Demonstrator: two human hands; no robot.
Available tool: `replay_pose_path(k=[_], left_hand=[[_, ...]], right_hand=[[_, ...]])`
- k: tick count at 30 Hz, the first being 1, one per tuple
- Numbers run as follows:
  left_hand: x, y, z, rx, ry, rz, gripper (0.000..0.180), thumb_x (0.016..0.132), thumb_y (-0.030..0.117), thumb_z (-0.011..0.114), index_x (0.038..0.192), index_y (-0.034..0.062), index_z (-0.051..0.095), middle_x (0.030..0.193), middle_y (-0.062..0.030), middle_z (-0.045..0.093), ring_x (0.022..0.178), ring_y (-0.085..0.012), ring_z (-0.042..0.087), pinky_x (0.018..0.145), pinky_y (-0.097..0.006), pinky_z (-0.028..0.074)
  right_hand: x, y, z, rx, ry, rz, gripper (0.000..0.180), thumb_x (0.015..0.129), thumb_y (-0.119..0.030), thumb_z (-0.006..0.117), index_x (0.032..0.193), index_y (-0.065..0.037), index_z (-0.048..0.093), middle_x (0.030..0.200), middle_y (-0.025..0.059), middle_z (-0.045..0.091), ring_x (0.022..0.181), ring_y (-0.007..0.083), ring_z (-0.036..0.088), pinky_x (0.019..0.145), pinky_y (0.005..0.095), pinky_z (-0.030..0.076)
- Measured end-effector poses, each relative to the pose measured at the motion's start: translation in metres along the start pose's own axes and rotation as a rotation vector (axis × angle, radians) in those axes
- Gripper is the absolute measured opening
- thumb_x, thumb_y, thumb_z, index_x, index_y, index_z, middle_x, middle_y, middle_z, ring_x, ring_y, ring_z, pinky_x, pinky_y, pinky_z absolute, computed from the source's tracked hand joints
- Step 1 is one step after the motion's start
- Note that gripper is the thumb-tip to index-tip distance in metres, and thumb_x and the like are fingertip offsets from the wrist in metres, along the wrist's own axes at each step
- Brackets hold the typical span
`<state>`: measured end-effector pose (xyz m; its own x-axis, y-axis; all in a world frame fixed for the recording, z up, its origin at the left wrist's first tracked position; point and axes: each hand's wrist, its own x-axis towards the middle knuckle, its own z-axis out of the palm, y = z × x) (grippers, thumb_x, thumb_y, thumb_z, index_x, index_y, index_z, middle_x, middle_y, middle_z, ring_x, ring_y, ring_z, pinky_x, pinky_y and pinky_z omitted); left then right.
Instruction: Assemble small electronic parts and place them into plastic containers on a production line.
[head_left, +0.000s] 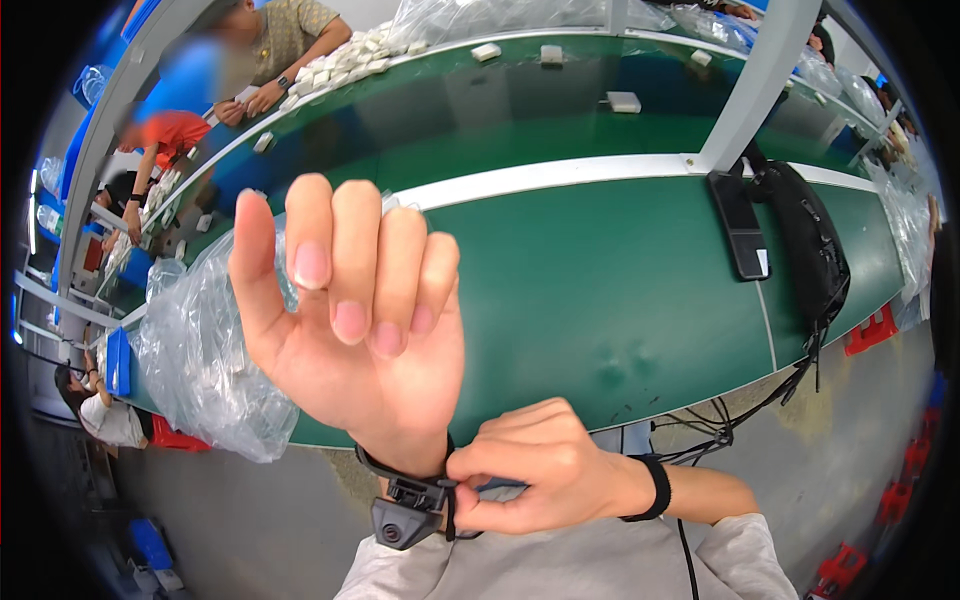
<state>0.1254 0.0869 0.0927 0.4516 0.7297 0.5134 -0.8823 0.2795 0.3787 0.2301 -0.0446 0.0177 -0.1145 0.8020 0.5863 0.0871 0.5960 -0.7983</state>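
My left hand (350,300) is raised over the near edge of the green table, palm toward me. Its fingers bend loosely, somewhat apart, with nothing in them. A black wrist strap (372,462) carrying a small black camera (405,520) goes around my left wrist. My right hand (545,465) is closed at that wrist, thumb and fingers pinching the strap beside the camera. Part of the pinch is hidden by the fingers. Another black band (660,488) circles my right wrist.
A green work table (560,290) borders a green conveyor (450,130) carrying white pieces. Clear plastic bags (215,350) lie at the left. A black phone (738,225) and a black pouch (805,240) lie at the right, with cables (725,430) below. People (290,45) work across at the far left.
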Motion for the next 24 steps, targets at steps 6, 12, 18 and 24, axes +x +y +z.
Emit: replay_pose_path(k=[6, 12, 18, 24], left_hand=[[-0.001, 0.007, 0.002, 0.085, -0.047, 0.017, 0.041, 0.117, 0.031, 0.044, 0.081, 0.0117, 0.052, 0.065, 0.0002, 0.047, 0.055, -0.012, 0.04, 0.061, -0.031, 0.035], [-0.002, 0.009, -0.003, 0.02, -0.047, -0.002, 0.041, 0.117, 0.032, 0.044, 0.082, 0.0124, 0.053, 0.065, 0.0011, 0.047, 0.057, -0.0114, 0.041, 0.061, -0.031, 0.036], [-0.001, 0.009, -0.005, 0.004, -0.041, -0.009, 0.041, 0.117, 0.032, 0.044, 0.082, 0.0127, 0.053, 0.065, 0.0015, 0.048, 0.057, -0.0116, 0.042, 0.061, -0.031, 0.036], [-0.002, 0.006, -0.001, 0.019, -0.027, -0.002, 0.039, 0.116, 0.03, 0.044, 0.082, 0.0129, 0.053, 0.065, 0.0013, 0.048, 0.057, -0.0116, 0.042, 0.061, -0.031, 0.037]], right_hand=[[-0.006, -0.001, 0.007, 0.079, 0.018, 0.091, 0.019, 0.075, 0.004, 0.082, 0.091, 0.0, 0.073, 0.07, 0.0062, 0.071, 0.059, 0.018, 0.071, 0.057, 0.0281, 0.055], [-0.012, -0.003, -0.007, 0.128, -0.104, 0.112, 0.033, 0.077, -0.002, 0.086, 0.106, 0.003, 0.072, 0.086, 0.01, 0.076, 0.071, 0.0199, 0.075, 0.064, 0.0285, 0.059], [-0.013, -0.004, -0.007, 0.145, -0.16, 0.12, 0.051, 0.076, -0.017, 0.097, 0.114, 0.003, 0.07, 0.095, 0.0115, 0.077, 0.078, 0.0198, 0.076, 0.068, 0.0285, 0.061], [-0.016, 0.001, -0.002, 0.16, -0.122, 0.146, 0.051, 0.075, -0.018, 0.098, 0.113, 0.002, 0.07, 0.096, 0.0101, 0.077, 0.078, 0.0192, 0.076, 0.069, 0.0269, 0.061]])
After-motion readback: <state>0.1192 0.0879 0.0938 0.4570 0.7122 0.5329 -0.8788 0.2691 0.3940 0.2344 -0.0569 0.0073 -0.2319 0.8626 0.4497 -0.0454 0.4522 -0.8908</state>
